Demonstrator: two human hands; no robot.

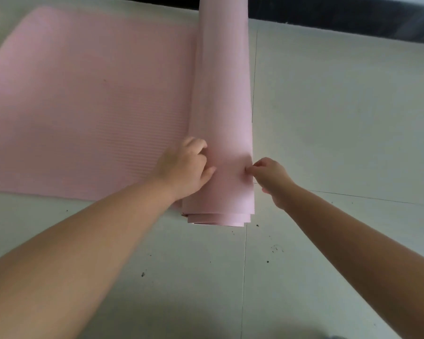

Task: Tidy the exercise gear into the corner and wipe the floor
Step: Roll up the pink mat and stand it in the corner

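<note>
The half-rolled pink mat [222, 113] lies on the floor [328, 118] with its long axis running straight away from me, my left hand [184, 167] gripping its near end on the unrolled side while my right hand [271, 177] pinches the opposite flank.

A single head-worn wide-angle view is given, aimed forward and steeply down at the floor [328, 123] from close above; both forearms are seen reaching in from the lower edge. No second view is provided.

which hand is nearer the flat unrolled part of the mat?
Left. The left hand sits at the seam where the roll meets the flat part. The right hand touches the roll's far side, away from it.
</note>
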